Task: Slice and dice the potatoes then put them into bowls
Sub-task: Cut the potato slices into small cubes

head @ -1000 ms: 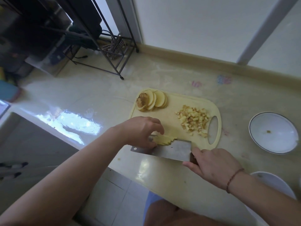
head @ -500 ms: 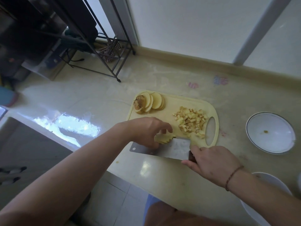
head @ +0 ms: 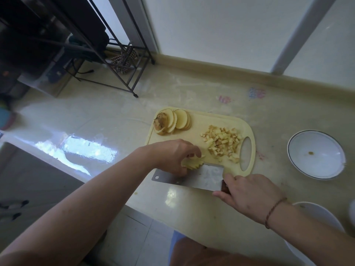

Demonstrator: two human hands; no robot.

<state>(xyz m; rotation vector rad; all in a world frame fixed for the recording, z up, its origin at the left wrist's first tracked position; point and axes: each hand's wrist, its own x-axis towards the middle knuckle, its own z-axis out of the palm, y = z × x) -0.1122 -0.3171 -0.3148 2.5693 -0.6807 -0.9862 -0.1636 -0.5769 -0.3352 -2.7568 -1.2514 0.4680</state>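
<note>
A pale yellow cutting board [head: 203,120] lies on the counter. At its far left corner sits a fan of potato slices [head: 173,121]. A heap of diced potato [head: 222,142] lies near the board's handle hole. My left hand [head: 172,154] curls over a small stack of cut potato strips [head: 192,163] at the board's near edge and holds them. My right hand [head: 247,194] grips the handle of a cleaver [head: 194,176], whose blade stands against the strips.
A white bowl [head: 316,154] with a dark rim stands right of the board. Another white bowl [head: 317,217] sits at the near right, partly behind my right arm. A black wire rack [head: 107,60] stands at the back left. The counter edge runs below my hands.
My left hand's fingers have shifted slightly over the potato strips. The cleaver stays at the strips, and the view has drifted a little.
</note>
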